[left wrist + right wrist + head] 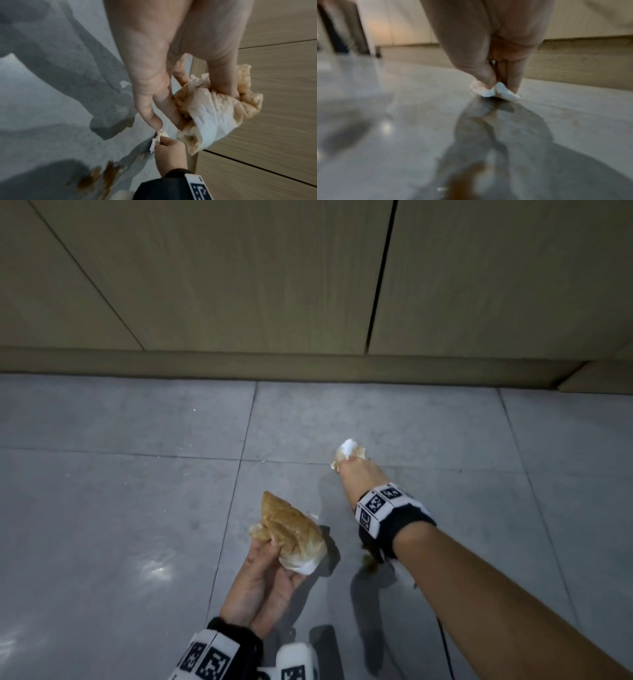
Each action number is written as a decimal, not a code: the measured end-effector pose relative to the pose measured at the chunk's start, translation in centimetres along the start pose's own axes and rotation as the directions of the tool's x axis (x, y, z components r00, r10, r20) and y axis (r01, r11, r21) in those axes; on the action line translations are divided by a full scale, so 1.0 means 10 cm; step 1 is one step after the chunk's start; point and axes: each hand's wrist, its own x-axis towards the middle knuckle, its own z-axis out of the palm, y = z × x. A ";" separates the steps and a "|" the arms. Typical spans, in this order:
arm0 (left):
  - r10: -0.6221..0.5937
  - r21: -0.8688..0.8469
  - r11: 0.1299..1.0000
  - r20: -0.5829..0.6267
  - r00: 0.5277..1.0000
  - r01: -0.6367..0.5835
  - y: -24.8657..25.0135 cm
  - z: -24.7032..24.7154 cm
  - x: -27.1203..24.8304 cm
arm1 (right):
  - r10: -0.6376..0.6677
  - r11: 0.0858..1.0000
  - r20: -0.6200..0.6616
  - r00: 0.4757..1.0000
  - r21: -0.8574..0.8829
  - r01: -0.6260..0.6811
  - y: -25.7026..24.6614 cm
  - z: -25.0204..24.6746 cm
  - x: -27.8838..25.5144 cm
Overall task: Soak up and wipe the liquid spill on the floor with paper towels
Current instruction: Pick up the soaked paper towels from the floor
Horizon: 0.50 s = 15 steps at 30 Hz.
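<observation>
My left hand (pixel 270 553) is raised palm up above the grey tiles and grips a crumpled paper towel wad (pixel 291 530), soaked brown over most of it (pixel 214 108). Farther out to the right, my right hand (pixel 352 465) pinches a small white paper towel piece (pixel 348 453) down at the floor (pixel 493 91); whether it presses on the tile I cannot tell. Brown liquid spill (pixel 371 559) lies on the tile under my right wrist. The left wrist view shows the spill (pixel 102 175) as smeared blotches. The right wrist view catches the spill (pixel 467 181) at its bottom edge.
Wood-grain cabinet fronts (pixel 239 275) with a plinth (pixel 274 364) close off the far side of the floor. Grey floor tiles (pixel 102 508) stretch left and right. A thin dark cable (pixel 445 645) trails under my right forearm.
</observation>
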 end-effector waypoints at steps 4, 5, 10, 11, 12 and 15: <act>0.032 -0.020 0.999 0.051 0.998 -0.031 -0.01 -0.02 -0.03 | -0.001 1.000 0.018 1.000 0.007 0.000 -0.09 0.18 -0.26; 0.028 -0.016 1.000 0.058 0.998 -0.027 -0.03 -0.02 -0.05 | 0.002 1.000 0.025 1.000 -0.005 -0.002 -0.08 0.14 -0.25; -0.014 0.036 0.999 0.067 0.998 0.012 -0.11 0.02 -0.09 | 0.035 0.999 0.029 0.999 0.041 -0.036 -0.01 -0.04 -0.12; -0.017 0.041 0.999 0.078 0.997 0.014 -0.12 0.02 -0.08 | 0.028 0.998 0.062 0.998 0.056 -0.032 0.01 0.02 -0.14; -0.021 0.039 0.999 0.088 0.996 0.017 -0.12 0.01 -0.06 | 0.020 0.997 0.100 0.995 0.068 -0.027 0.02 0.09 -0.18; -0.024 0.020 1.000 0.097 0.995 0.023 -0.13 -0.02 0.02 | 0.011 1.000 0.100 0.995 0.024 -0.014 0.03 0.20 -0.15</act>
